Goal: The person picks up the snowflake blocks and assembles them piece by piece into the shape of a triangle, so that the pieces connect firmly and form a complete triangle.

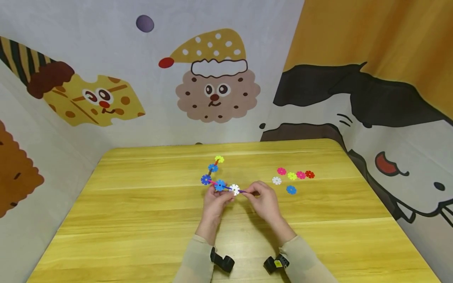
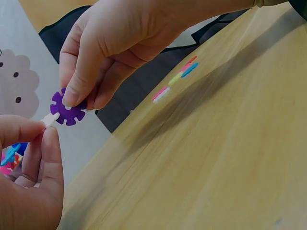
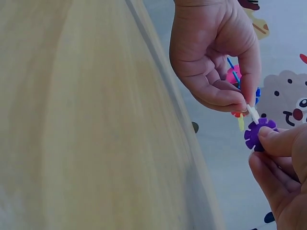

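Observation:
A chain of slotted flower-shaped plastic discs, with a yellow disc (image 1: 219, 159) at its far end and blue discs (image 1: 220, 185) along it, bends toward my hands. Its near end is a white disc (image 1: 234, 190), which my left hand (image 1: 213, 203) pinches between thumb and fingers. My right hand (image 1: 264, 199) pinches a purple disc (image 2: 72, 116) by thumb and fingertips. In both wrist views the purple disc (image 3: 253, 136) meets the white disc edge to edge, set crosswise at a slot. The right thumb covers part of the purple disc.
Loose discs lie on the wooden table (image 1: 141, 220) to the right of my hands: a white disc (image 1: 277, 181), a blue disc (image 1: 291, 190), a yellow disc (image 1: 291, 176), a red disc (image 1: 310, 174) and pink ones (image 1: 281, 171). A cartoon-printed cloth (image 1: 159, 129) hangs behind the table.

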The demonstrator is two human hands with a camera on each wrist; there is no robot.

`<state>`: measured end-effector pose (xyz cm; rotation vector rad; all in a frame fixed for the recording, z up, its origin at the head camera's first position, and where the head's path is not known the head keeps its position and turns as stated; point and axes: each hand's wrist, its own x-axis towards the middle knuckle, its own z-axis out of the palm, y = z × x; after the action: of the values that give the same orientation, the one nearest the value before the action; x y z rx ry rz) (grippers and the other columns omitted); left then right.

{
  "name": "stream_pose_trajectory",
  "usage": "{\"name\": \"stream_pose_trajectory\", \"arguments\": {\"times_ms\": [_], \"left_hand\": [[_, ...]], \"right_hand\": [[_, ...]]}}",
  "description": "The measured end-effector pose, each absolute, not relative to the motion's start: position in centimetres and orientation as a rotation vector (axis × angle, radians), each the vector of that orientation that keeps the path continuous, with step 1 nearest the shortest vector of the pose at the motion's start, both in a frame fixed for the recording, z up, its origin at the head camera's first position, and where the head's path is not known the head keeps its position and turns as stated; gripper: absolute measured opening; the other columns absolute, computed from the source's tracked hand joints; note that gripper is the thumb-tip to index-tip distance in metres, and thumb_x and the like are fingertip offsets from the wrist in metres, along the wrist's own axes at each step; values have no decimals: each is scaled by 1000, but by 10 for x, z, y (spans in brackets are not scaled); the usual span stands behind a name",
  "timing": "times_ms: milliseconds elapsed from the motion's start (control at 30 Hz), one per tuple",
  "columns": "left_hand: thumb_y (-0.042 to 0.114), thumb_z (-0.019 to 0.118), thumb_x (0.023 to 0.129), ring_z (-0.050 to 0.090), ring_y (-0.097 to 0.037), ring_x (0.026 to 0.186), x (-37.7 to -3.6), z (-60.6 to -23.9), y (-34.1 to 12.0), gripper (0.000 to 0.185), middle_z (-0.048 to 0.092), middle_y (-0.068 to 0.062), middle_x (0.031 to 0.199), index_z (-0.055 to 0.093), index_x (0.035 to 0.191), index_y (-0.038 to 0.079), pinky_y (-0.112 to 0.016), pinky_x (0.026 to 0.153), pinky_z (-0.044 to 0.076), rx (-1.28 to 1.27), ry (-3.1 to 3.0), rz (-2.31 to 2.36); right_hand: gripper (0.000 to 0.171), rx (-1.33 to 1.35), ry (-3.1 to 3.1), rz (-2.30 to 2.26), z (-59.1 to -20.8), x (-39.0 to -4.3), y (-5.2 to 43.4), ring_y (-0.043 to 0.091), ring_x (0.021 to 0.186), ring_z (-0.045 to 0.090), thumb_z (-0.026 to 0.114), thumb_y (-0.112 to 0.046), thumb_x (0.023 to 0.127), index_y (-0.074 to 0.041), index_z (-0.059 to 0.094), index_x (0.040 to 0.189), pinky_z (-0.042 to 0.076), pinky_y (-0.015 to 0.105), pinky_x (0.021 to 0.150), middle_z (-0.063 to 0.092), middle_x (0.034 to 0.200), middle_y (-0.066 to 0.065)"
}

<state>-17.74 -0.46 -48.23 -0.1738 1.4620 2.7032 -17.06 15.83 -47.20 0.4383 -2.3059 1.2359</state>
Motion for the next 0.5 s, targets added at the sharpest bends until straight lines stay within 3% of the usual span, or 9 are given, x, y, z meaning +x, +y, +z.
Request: {"name": "stream_pose_trajectory", "arguments": {"times_ms": [200,500], "left_hand": [[-18,67,78,65,-14,64,-177,-481,-6,39,66,-9,83,51,113,-10,-24,64,57,-187,1443,2664],[-19,61,80,65,-12,63,-177,-482,-8,42,66,-9,84,49,120,-17,-23,62,56,-134,1396,2628]], "right_hand": [[22,477,-2269,1246,-473,-173,161,19,70,66,83,10,71,-7,68,74,58,27,67,66,77,2],[24,570,-2287,1253,-475,-175,168,17,72,65,82,11,72,-9,68,74,58,27,68,66,76,-2]]}}
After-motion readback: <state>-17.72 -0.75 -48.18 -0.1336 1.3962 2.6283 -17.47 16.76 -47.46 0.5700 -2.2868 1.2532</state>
